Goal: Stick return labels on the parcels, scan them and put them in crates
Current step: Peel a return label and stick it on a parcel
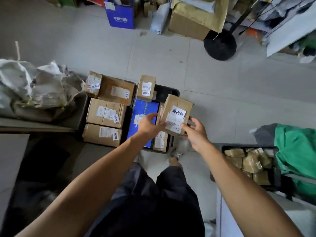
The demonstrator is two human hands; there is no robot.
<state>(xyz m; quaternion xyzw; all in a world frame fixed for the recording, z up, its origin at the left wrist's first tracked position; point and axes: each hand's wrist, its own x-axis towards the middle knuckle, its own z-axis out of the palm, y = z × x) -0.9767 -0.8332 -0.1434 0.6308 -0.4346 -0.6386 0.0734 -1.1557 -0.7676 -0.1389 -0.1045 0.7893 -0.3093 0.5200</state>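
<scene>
1. Cardboard parcel (176, 113), labelled white, tilts over my black crate (168, 93).
2. My left hand (149, 124) and right hand (196, 132) pinch its near corners.
3. Blue box (145, 106) lies below, at nine o'clock of it.

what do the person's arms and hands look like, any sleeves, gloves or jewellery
Both arms are bare from the bottom of the frame to the fingers, with no sleeves showing. The left hand and right hand wear no gloves, and no watch, ring or wristband is visible.

Grey tiled floor (213, 86) carries black crates (172, 91), blue box (119, 16).
</scene>
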